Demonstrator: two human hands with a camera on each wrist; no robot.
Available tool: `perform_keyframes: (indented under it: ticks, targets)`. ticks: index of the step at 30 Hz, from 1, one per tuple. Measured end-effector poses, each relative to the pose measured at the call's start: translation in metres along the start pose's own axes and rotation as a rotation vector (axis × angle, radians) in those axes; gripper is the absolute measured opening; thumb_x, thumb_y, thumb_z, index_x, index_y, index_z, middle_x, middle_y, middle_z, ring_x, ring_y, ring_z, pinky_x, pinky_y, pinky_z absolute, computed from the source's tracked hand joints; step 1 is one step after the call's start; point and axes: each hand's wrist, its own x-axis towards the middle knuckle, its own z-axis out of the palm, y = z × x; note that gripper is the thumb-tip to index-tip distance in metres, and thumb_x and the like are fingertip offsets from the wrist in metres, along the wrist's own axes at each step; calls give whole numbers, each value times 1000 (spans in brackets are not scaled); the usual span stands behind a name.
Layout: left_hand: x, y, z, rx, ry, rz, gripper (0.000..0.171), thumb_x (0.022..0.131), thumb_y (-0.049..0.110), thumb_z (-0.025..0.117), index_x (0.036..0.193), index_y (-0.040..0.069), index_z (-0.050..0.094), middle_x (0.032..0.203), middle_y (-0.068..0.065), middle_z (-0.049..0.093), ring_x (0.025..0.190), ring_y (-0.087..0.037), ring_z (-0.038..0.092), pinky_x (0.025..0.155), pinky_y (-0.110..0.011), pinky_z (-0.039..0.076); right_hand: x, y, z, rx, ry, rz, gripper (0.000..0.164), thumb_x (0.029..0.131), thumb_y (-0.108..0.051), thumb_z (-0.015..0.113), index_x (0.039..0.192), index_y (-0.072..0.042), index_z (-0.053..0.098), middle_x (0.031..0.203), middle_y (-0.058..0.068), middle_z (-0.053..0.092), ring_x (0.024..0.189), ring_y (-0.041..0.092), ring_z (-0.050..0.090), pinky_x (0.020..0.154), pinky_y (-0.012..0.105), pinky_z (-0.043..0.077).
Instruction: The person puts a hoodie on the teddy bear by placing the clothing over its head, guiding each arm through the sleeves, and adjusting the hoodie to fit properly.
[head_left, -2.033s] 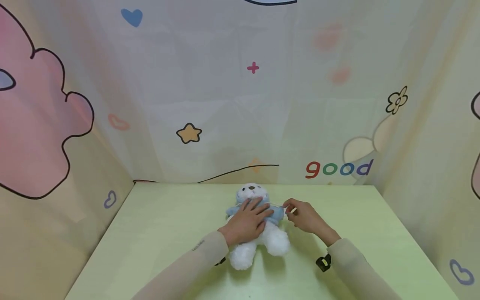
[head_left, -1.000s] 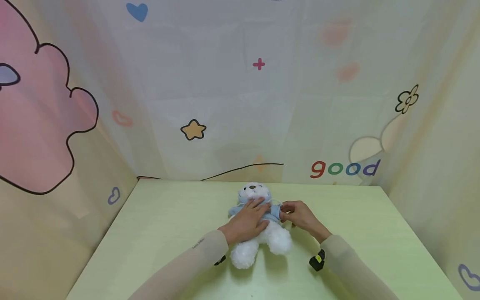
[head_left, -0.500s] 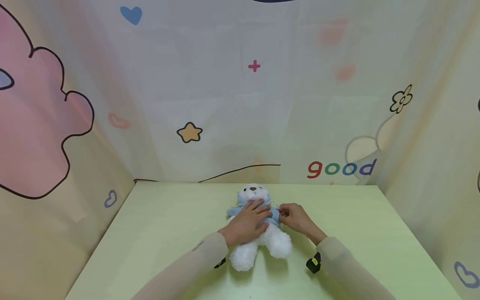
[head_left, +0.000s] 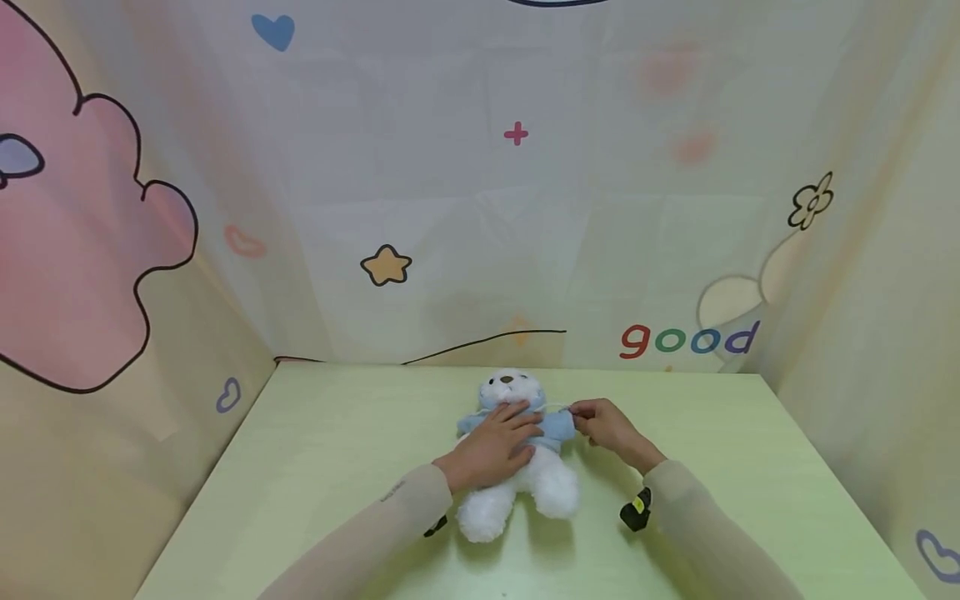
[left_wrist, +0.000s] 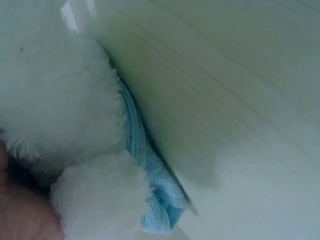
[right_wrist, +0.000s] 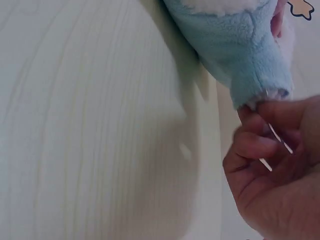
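A white plush toy [head_left: 555, 492] in a blue top lies on its back, its head toward the far edge. My left hand [head_left: 489, 450] rests on its chest with fingers spread over the blue cloth. With thumb and fingertips, my right hand [head_left: 611, 429] pinches the cuff of the sleeve [head_left: 557, 426] on the right side, which is drawn out sideways. White fluff shows at the cuff [right_wrist: 270, 95] in the right wrist view. A thin white cord [head_left: 555, 406] runs along the sleeve's upper side. In the left wrist view, white fur [left_wrist: 60, 90] and a blue hem [left_wrist: 160, 180] appear.
The toy lies on a pale green table [head_left: 337, 450], near its back edge. A printed curtain [head_left: 450, 167] with hearts, a star and the word "good" encloses the back and sides. A black wrist device [head_left: 636, 510] hangs under the right sleeve of the person.
My right hand first came in against the cuff, then drew back to the right, and the toy's sleeve now extends farther out. The left hand has stayed on the chest.
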Motion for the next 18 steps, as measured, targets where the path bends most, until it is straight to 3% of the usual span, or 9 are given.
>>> perform_keyframes:
  ticks: [3,8,12,18]
  targets:
    - [-1,0,1,17,12,-16,37,106,34,39,137,21,55,154,5,43,151,-21,23,122,-45,20,-4,-1,-1,5,-49,-7,28,95,-9,57,122,-5,66,93,6,64,69,16,53,53,25,41]
    - [2,2,3,47,26,-32,40,107,36,35,141,24,50,152,7,45,151,-20,23,123,-45,19,-11,-1,-5,-111,-69,-144,39,92,-15,64,129,-5,61,108,12,68,73,18,62,51,25,45]
    - [4,4,4,52,30,-38,42,107,35,33,145,25,47,149,6,47,149,-20,26,122,-45,21,-13,1,-7,-163,-66,-217,37,94,-17,65,129,-5,60,107,16,70,71,22,64,50,26,46]
    - [6,6,2,73,23,-47,40,106,36,35,139,23,55,146,4,50,148,-21,29,121,-45,23,-17,-4,1,-231,-21,-259,33,93,-17,67,125,-10,62,103,15,73,67,24,67,48,27,48]
